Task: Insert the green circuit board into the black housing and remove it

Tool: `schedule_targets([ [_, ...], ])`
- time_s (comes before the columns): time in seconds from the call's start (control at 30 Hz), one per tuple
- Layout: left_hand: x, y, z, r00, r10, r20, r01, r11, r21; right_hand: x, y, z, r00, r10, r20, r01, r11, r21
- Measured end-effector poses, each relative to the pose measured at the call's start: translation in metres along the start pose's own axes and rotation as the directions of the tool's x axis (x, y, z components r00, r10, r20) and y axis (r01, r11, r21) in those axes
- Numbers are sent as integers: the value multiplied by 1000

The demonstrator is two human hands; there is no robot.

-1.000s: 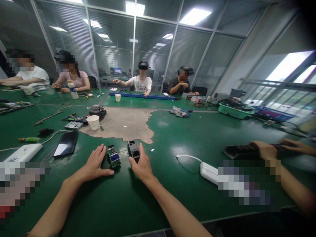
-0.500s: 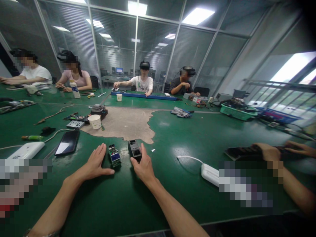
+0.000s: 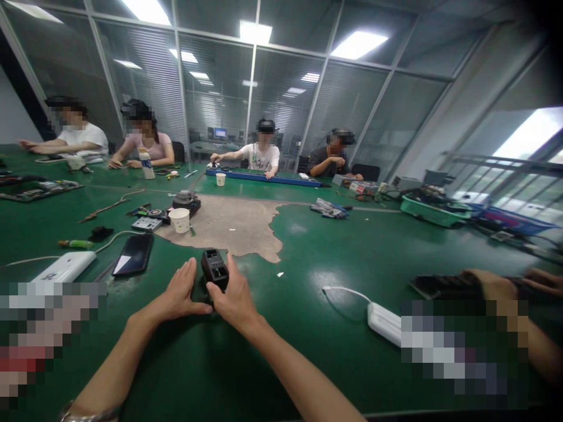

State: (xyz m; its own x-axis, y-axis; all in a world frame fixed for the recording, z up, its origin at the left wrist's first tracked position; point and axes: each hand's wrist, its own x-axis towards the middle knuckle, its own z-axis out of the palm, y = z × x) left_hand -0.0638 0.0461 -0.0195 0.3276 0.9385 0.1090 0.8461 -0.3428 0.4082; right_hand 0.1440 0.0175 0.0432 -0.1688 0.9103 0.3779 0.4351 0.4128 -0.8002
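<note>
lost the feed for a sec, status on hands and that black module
Left hand flat on green table, open. Right hand gripping black module. Phone and paper cup off left, clear of hands.

Matt black plastic on a glossy green mat

The black housing [image 3: 215, 268] looks plastic; the green table mat [image 3: 334, 252] shines, worn through to a dull tan patch [image 3: 233, 225].

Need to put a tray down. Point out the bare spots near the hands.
Free: green table between the right hand holding the black housing and the white power strip; also the near edge. Crowded: left, around the phone and paper cup.
</note>
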Motion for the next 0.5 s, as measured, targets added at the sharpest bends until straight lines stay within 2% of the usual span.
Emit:
schedule_targets([
  [0.1, 1, -4, 3, 999, 25, -43, -25, 1000, -6, -1, 1, 9, 999, 6, 32, -4, 997, -71],
  [0.2, 1, -5, 3, 998, 37, -42, -37, 999, -6, -6, 6, 15, 998, 23, 51, -17, 992, -125],
  [0.4, -2, 3, -5, 999, 22, 31, -23, 999, 34, -19, 25, 24, 996, -28, 90, 41, 988, -147],
  [0.5, -2, 7, -8, 997, -19, 72, 15, 998, 56, -20, 29, 26, 998, -41, 47, 47, 992, -114],
])
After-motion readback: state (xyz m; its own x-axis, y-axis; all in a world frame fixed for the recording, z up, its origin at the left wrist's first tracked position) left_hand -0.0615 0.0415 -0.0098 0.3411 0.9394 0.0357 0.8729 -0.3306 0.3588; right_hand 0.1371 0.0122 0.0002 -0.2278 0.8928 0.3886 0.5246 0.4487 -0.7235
